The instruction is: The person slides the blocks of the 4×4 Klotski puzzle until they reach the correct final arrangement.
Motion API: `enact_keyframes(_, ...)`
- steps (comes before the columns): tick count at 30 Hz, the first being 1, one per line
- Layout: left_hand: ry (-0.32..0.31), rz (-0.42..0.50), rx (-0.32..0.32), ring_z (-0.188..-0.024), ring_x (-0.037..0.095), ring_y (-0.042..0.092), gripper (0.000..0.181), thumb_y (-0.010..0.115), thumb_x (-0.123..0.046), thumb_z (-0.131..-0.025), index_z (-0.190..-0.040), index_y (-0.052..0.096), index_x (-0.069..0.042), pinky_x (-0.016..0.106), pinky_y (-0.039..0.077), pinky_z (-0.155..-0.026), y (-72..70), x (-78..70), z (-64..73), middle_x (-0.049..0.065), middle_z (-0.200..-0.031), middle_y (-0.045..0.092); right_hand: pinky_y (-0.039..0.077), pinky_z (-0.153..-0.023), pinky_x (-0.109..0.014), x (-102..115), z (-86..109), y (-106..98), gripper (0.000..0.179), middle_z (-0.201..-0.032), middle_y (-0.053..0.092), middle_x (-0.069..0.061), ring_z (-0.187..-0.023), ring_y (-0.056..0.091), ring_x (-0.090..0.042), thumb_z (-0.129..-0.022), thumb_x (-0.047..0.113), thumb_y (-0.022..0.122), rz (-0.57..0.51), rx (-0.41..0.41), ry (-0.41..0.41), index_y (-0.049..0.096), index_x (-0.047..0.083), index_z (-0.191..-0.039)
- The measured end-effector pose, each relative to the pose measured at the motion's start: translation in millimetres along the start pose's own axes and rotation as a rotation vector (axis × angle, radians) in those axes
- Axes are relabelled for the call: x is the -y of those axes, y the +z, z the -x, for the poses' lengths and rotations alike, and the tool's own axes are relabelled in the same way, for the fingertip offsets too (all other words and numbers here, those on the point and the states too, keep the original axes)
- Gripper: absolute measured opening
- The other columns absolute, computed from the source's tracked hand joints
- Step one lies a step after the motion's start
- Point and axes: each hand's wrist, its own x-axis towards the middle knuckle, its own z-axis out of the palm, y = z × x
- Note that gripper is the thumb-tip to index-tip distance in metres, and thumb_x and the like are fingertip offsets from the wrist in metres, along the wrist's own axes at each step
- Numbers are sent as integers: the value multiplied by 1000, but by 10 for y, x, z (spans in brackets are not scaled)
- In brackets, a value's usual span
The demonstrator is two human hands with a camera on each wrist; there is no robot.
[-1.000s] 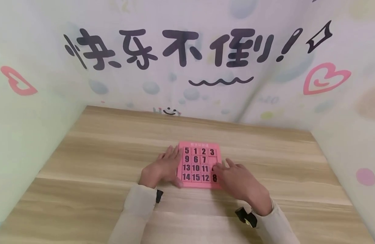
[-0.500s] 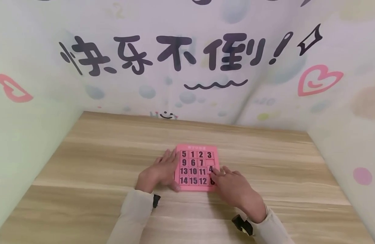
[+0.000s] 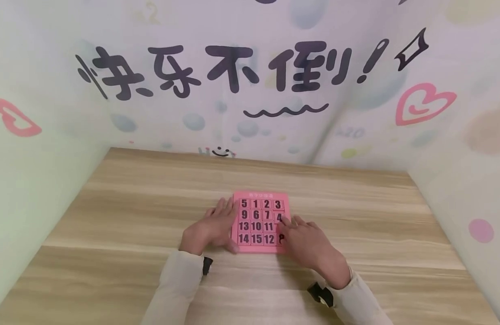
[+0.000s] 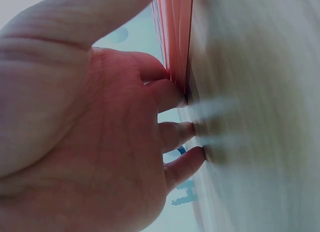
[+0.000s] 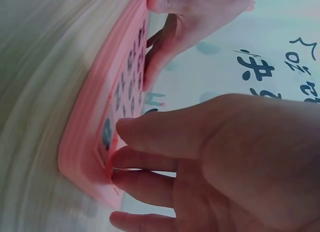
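A pink number sliding puzzle [image 3: 261, 249] lies flat on the table, its black-numbered tiles in rows. My left hand [image 3: 211, 228] rests along the puzzle's left side, thumb at the near corner and fingers spread; the left wrist view shows its fingertips [image 4: 186, 99] by the puzzle's edge. My right hand [image 3: 308, 241] reaches over the right side, a fingertip touching the 4 tile [image 3: 279, 217], which sits in the second row beside the 7. Below the 4, the hand covers the third-row spot and part of the 8 tile [image 5: 107, 134]. In the right wrist view the thumb is near the 8.
The wood-grain table [image 3: 132, 198] extends around the puzzle. A printed cloth wall [image 3: 173, 117] with large black characters stands behind, and more printed walls rise at left and right. A black strap [image 3: 321, 294] is on the right wrist.
The 4 tile has slid away from me, from the third row up into the gap beside the 7, under the right hand's fingers. The left hand has stayed at the puzzle's left side.
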Motion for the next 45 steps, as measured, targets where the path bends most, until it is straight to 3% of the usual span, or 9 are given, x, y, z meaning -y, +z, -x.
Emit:
enact_keyframes(8,-12,7,2,-152,31,-14,126,87,-30,-71,-159,1,-6,50,-3,-124,8,5,-3,13,-166,-8,44,-104,-61,-40,-48,51,35,-148,50,-16,-135,47,-44,-101,16,52,-29,-55,-20,60,6,-135)
enact_keyframes(13,-10,26,3,-152,32,-13,126,88,-28,-70,-159,2,-6,51,-2,-124,41,18,10,13,-166,-8,44,-103,-62,-78,-20,48,33,-146,52,-16,-134,47,-45,-101,16,53,-49,-57,-61,62,10,-132)
enact_keyframes(17,-5,27,5,-152,33,-13,125,88,-29,-71,-159,2,-5,51,-2,-124,54,20,22,14,-166,-7,51,-96,-58,-87,61,-22,29,-135,63,-14,-126,56,-42,-100,8,53,-18,-60,-110,67,12,-124)
enact_keyframes(23,-17,25,1,-153,32,-12,125,87,-30,-71,-159,2,-5,51,-1,-124,30,13,19,13,-166,-7,48,-102,-55,-23,189,-165,36,-125,69,-12,-125,58,-36,-96,-1,51,-23,53,-47,68,9,-125)
enact_keyframes(28,-1,22,5,-153,32,-13,124,87,-30,-72,-159,2,-5,51,-1,-124,18,3,-20,13,-166,-7,41,-109,-55,5,235,-207,41,-134,63,-12,-132,52,-37,-94,-2,48,13,83,-13,65,6,-130)
enact_keyframes(32,-1,1,6,-153,31,-13,125,86,-32,-73,-159,1,-6,50,-1,-124,10,-2,-49,12,-166,-7,43,-108,-53,22,252,-221,40,-132,65,-14,-130,54,-36,-93,-1,51,18,94,-9,64,4,-131)
enact_keyframes(35,-7,-12,7,-153,31,-13,125,86,-32,-73,-159,1,-6,50,-1,-124,7,-1,-57,12,-166,-8,49,-97,-50,42,250,-222,38,-121,70,-14,-117,62,-32,-92,0,56,21,98,-16,66,4,-129)
enact_keyframes(39,-4,-9,9,-153,31,-13,124,87,-31,-73,-159,1,-6,50,-1,-124,-1,-5,-54,13,-166,-8,52,-85,-45,62,250,-220,37,-107,72,-10,-99,66,-27,-91,0,59,44,100,-10,67,9,-126)
enact_keyframes(45,-7,1,9,-153,31,-13,124,86,-30,-73,-159,1,-5,50,-2,-124,2,-3,-33,13,-166,-8,52,-90,-47,68,245,-213,43,-131,66,0,-111,64,-28,-93,1,58,112,123,-41,71,30,-123)
